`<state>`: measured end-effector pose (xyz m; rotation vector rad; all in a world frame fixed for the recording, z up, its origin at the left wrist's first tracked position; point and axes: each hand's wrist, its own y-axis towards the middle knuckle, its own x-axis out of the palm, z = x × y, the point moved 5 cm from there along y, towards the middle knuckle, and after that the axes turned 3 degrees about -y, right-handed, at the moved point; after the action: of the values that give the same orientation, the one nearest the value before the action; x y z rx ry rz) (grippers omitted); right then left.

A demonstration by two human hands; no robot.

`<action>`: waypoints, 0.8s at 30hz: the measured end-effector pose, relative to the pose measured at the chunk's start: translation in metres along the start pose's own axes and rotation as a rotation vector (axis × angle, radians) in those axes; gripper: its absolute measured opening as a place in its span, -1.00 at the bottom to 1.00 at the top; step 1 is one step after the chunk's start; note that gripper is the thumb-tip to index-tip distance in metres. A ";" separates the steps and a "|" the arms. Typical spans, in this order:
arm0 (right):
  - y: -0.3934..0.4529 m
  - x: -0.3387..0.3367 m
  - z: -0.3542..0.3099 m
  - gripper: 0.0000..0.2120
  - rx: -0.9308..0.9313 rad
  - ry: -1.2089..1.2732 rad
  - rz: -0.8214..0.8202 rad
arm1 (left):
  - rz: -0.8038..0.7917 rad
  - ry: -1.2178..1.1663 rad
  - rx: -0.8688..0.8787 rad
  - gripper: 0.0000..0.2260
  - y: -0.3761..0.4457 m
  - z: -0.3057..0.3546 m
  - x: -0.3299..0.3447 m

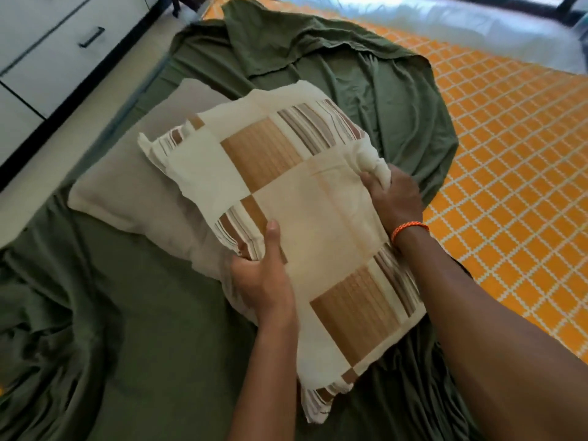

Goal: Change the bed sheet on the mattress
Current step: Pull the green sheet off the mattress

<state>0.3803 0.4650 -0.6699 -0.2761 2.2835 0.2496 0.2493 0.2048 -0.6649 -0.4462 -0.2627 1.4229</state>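
A cream and brown patterned pillow (299, 198) is held over the bed between both hands. My left hand (264, 278) grips its near left edge, thumb on top. My right hand (394, 198) pinches a bunched corner of its cover on the right side. Under it lies a plain beige pillow (127, 192) on the loose, rumpled green sheet (350, 74), which covers the left part of the bed. The orange mattress (509, 148) with a white diamond pattern is bare on the right.
White bedding (461, 23) lies heaped at the far end of the mattress. A white drawer unit (47, 43) with a dark handle stands on the left past a strip of floor (79, 109). A dark frame (569, 4) is at the top right.
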 end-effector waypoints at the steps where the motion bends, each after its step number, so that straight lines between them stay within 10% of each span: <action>1: 0.002 -0.004 -0.013 -0.58 -0.037 -0.022 0.045 | -0.029 -0.038 0.017 -0.44 0.004 0.007 0.000; 7: 0.018 -0.036 -0.075 -0.54 -0.101 -0.004 0.261 | -0.185 -0.189 0.117 -0.74 0.010 0.081 0.007; 12: 0.028 -0.074 -0.072 -0.54 -0.071 -0.012 0.343 | -0.265 -0.205 0.149 -0.58 -0.012 0.120 0.032; 24: -0.014 -0.278 0.133 -0.60 0.277 -0.346 0.656 | -0.890 0.073 0.126 -0.35 -0.182 0.031 0.169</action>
<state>0.6593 0.5195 -0.5502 0.6235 1.9634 0.2803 0.4214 0.3605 -0.5709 -0.2224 -0.2636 0.5465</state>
